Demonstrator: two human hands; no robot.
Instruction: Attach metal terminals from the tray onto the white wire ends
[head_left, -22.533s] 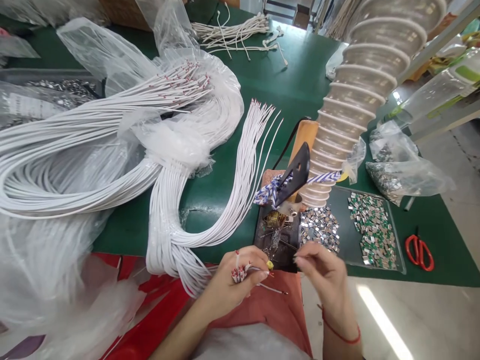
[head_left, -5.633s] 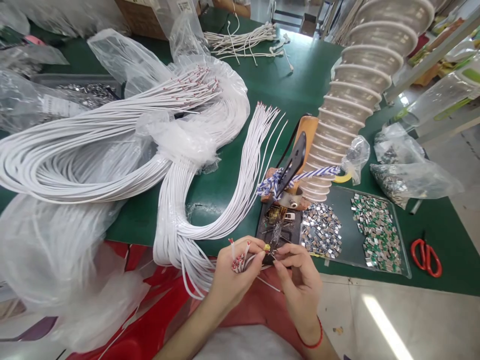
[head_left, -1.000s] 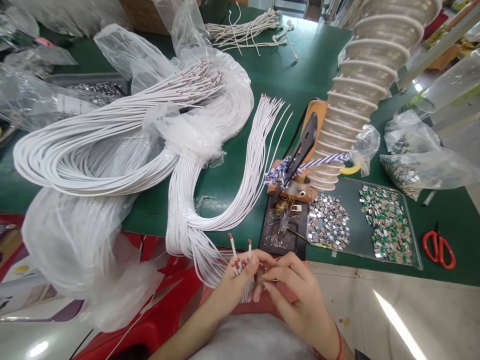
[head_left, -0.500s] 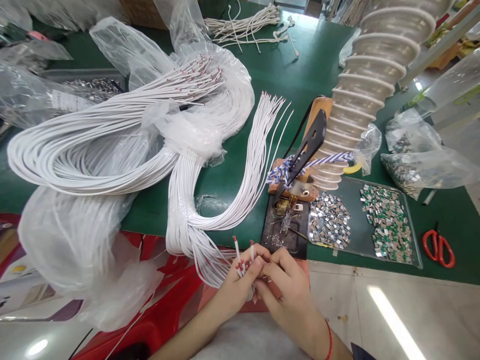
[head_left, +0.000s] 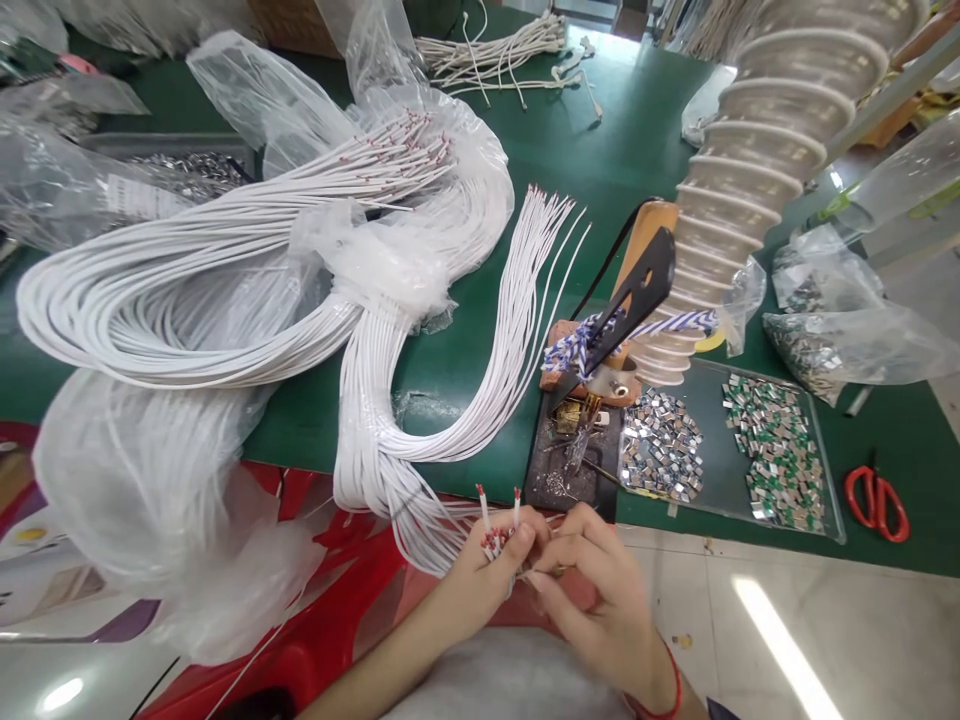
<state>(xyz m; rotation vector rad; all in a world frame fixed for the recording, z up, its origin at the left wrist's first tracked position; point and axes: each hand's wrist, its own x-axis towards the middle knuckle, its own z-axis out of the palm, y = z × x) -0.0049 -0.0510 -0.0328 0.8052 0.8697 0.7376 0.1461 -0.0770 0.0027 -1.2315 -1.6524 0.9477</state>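
My left hand (head_left: 499, 560) is closed round the ends of a bundle of white cables (head_left: 420, 525), just off the table's front edge. Red-tipped wire ends stick up between its thumb and fingers, two of them standing higher than the others. Close beside it on the right, my right hand (head_left: 589, 585) is curled with thumb and forefinger pinched near the bundle. What lies in that pinch is too small to make out. The cables run up from my left hand onto the green table, where part of the bunch (head_left: 510, 340) curves to the right.
A large coil of white cables (head_left: 150, 260) lies partly in plastic at the left. A ribbed hose (head_left: 757, 160) hangs above a black tray (head_left: 555, 480). Small metal connectors (head_left: 660, 445) and green-and-silver boards (head_left: 776, 450) fill a clear tray. Red scissors (head_left: 876, 500) lie at the right.
My right hand has shifted slightly to the right, its fingers lifting a little off the left hand. My left hand still grips the cable ends. The whole view has moved slightly.
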